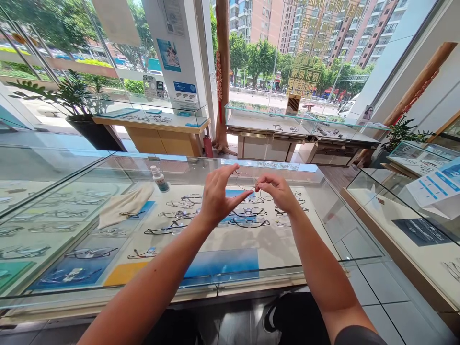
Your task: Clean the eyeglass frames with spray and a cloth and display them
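Bare forearms (pixel 323 261) extended, my right hand (pixel 279 192) pinches thin, dark wire-framed eyeglasses (pixel 246 180), my spread left hand's (pixel 217 195) grip unclear; presumably light, springy, fragile, best held by the edges.

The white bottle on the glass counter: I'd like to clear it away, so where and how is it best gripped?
Probably round the body of the bottle, below its narrower top, coming from the person's right: it stands upright, and the cloth lies close by on its left.

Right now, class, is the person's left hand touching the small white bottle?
Apart. The head view shows a wide gap of glass counter between the left hand and the bottle.
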Demonstrator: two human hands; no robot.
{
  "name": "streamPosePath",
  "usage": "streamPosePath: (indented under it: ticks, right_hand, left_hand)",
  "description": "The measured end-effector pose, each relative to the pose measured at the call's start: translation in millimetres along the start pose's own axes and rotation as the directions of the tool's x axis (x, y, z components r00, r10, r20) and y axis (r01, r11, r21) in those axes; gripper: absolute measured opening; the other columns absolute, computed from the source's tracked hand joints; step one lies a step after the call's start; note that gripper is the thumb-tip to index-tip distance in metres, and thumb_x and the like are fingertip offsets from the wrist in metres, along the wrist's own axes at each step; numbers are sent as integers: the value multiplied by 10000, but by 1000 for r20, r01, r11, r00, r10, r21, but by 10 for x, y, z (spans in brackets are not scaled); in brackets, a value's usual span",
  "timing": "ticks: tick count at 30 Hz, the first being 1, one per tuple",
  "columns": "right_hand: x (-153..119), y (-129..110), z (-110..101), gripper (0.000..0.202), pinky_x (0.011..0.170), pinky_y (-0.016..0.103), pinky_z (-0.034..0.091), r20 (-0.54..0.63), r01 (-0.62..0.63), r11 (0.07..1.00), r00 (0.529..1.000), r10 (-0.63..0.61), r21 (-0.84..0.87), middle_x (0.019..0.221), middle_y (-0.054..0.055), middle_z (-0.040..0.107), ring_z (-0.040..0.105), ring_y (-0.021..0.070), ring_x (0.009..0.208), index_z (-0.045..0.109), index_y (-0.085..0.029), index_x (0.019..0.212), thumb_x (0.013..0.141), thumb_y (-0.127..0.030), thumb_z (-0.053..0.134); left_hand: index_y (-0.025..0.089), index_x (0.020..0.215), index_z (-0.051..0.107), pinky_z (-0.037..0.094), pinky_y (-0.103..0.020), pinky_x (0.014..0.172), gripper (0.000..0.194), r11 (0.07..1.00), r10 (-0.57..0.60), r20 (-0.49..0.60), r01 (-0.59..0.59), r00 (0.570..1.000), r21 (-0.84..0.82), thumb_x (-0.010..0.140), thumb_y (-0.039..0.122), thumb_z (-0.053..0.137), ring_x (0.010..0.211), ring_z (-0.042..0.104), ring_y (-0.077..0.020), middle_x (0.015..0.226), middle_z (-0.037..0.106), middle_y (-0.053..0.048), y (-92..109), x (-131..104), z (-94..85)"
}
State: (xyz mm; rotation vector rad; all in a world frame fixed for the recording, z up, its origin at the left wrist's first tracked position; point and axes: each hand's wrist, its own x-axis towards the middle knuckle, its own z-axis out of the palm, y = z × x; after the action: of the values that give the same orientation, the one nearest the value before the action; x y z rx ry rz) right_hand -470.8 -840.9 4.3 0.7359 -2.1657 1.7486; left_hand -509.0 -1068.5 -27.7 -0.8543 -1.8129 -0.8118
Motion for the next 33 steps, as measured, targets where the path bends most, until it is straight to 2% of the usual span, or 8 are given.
streamPosePath:
  ticks: [6, 16, 18, 20, 23, 25, 29, 33]
  right_hand:
    - [-6, -27, -25, 210, 845, 379, 446, -7, 5, 1000, 1000, -5, -25, 800, 3, 747, 624, 202, 814, 738, -247, 777, 943, -358, 673]
    - [-74, -98, 64, 184, 870, 412, 504, -80, 142, 984, 985, -151, -110, 854, 20, 772, 670, 230, 862, 761, -264, 845, 976, -358, 671]
    - [-109, -133, 110, 141, 925, 449, 532, -137, 241, 950, 953, -271, -198, 947, 38, 785, 698, 256, 948, 760, -276, 918, 988, -348, 661]
    - [-139, -147, 162, 132, 1007, 510, 543, -224, 342, 874, 874, -431, -346, 1093, 64, 783, 708, 298, 1077, 745, -295, 1066, 959, -346, 687]
    - [-155, -105, 238, 464, 1074, 594, 547, -320, 388, 736, 717, -619, -555, 1252, 103, 730, 686, 356, 1196, 640, -321, 1322, 881, -392, 767]
    - [-148, -45, 280, 582, 1068, 613, 563, -344, 368, 682, 655, -672, -631, 1273, 116, 710, 685, 368, 1199, 577, -330, 1391, 864, -430, 802]
    - [-133, 75, 342, 533, 1022, 580, 579, -366, 321, 649, 619, -695, -690, 1229, 109, 728, 703, 347, 1139, 580, -336, 1379, 913, -406, 830]
    - [-132, 152, 373, 417, 990, 566, 571, -438, 256, 696, 620, -651, -671, 1176, 108, 754, 709, 335, 1076, 633, -311, 1305, 953, -430, 823]
  left_hand:
    - [255, 1426, 652, 614, -491, 1035, 664, 994, 106, -73, -106, 992, 2, 871, 479, 940, 1220, 781, -340, 1330, 803, -142, 49, 50, -48]
    - [263, 1303, 701, 657, -484, 955, 591, 996, 75, -124, -68, 989, 60, 840, 536, 947, 1115, 811, -330, 1226, 829, -123, 53, 50, -94]
    - [262, 1315, 695, 661, -487, 956, 607, 994, 90, -167, -79, 982, 70, 828, 507, 963, 1118, 810, -330, 1233, 829, -124, 61, 58, -116]
    - [264, 1327, 687, 663, -492, 961, 629, 994, 95, -214, -81, 972, 74, 811, 472, 981, 1119, 809, -329, 1239, 826, -124, 60, 71, -142]
    - [260, 1322, 688, 658, -505, 963, 644, 999, 45, -295, -34, 954, 43, 788, 447, 995, 1129, 798, -334, 1248, 817, -124, 41, 99, -180]
    - [249, 1316, 691, 648, -494, 946, 634, 1000, 5, -360, -3, 933, 7, 791, 435, 993, 1142, 788, -334, 1248, 811, -123, 27, 123, -201]
    - [232, 1270, 703, 623, -434, 864, 563, 995, -87, -404, 98, 911, 8, 841, 505, 945, 1100, 780, -307, 1193, 809, -108, 22, 160, -219]
    - [216, 1244, 707, 610, -408, 834, 551, 986, -160, -374, 168, 913, -12, 870, 564, 913, 1043, 779, -280, 1152, 806, -105, 52, 162, -201]
